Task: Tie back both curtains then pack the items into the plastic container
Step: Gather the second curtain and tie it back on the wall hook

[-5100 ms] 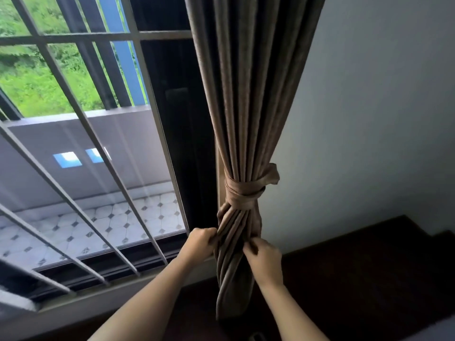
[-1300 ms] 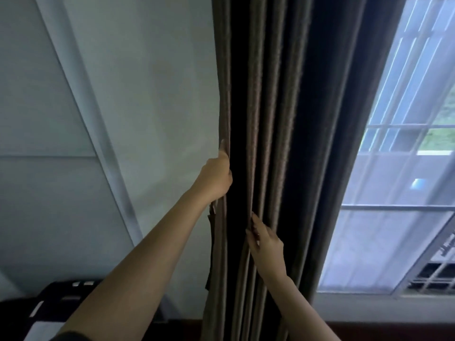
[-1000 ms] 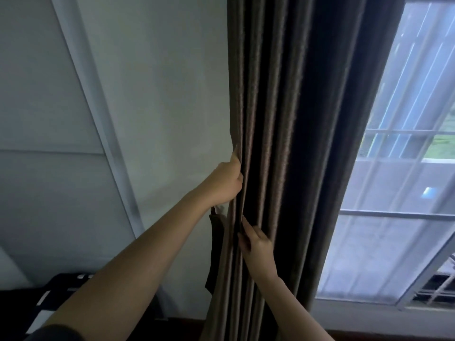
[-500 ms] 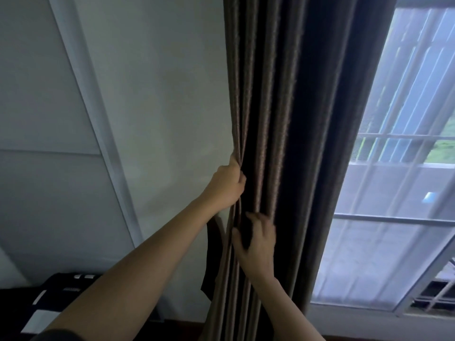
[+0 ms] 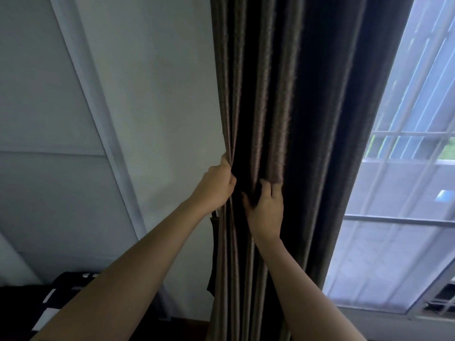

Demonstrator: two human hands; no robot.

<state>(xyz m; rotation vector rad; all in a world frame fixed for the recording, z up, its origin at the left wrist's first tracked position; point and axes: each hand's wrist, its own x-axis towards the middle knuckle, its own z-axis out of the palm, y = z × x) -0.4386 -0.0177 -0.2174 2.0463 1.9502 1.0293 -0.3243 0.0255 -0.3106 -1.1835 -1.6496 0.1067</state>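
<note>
left hand (image 5: 216,187): fingers clamped round the left edge fold of the curtain (image 5: 270,94). right hand (image 5: 267,210): just beside it and slightly lower, fingers curled into the middle pleats, gripping fabric. Curtain hangs straight in loose pleats, between the wall (image 5: 160,94) at left and the window (image 5: 406,230) at right.

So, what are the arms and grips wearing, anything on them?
Nothing worn that shows. The left grip and right grip are ungloved, with no rings visible. The left forearm and right forearm are bare to the frame's edge: no sleeves, watch or bands.
</note>
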